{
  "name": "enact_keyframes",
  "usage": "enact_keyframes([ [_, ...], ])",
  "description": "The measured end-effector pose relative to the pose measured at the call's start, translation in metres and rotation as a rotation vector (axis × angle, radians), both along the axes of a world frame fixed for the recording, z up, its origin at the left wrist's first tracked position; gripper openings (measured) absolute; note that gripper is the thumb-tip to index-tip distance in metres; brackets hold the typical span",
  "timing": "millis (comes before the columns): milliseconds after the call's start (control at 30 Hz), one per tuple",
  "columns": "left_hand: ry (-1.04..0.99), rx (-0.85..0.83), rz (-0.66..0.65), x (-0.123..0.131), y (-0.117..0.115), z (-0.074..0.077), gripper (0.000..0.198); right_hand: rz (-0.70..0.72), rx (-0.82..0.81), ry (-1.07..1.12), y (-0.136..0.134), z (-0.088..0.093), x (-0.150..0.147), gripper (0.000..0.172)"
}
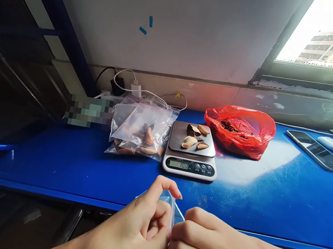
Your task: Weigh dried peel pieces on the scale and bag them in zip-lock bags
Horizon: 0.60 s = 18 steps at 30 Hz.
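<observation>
Both my hands meet at the table's front edge around a clear plastic bag [179,213], most of it hidden behind the fingers. My left hand [138,227] pinches the bag with its index finger raised and bent. Against it, my right hand [206,247] is closed on the bag's other side. Beyond them stands a kitchen scale [191,157] whose display reads about 100. Several brown, dried, shell-like pieces [189,142] lie on its steel plate. Left of the scale, filled zip bags [143,127] with similar brown pieces lie in a pile.
An open red plastic bag [239,131] with dark contents sits right of the scale. A phone [318,150] and a white earbud case [330,143] lie farther right. A charger with a white cable [135,89] is at the wall. The blue table [75,168] ends just before my hands.
</observation>
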<state>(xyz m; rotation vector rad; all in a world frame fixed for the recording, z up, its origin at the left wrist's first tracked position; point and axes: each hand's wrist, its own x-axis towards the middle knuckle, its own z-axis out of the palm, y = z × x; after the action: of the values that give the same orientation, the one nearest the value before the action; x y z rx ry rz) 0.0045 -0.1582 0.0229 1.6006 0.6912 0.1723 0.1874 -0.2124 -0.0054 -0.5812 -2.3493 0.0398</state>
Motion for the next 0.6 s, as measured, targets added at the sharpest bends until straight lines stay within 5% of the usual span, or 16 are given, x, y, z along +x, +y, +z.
enact_keyframes([
  [300, 0.038, -0.166, -0.143, 0.009, 0.014, 0.013, 0.04, 0.075, 0.01, -0.008, -0.002, 0.006, 0.007, 0.042],
  [600, 0.115, 0.065, -0.153, 0.001, 0.018, 0.028, 0.033, -0.023, 0.13, -0.255, -0.003, 0.027, 0.011, 0.042],
])
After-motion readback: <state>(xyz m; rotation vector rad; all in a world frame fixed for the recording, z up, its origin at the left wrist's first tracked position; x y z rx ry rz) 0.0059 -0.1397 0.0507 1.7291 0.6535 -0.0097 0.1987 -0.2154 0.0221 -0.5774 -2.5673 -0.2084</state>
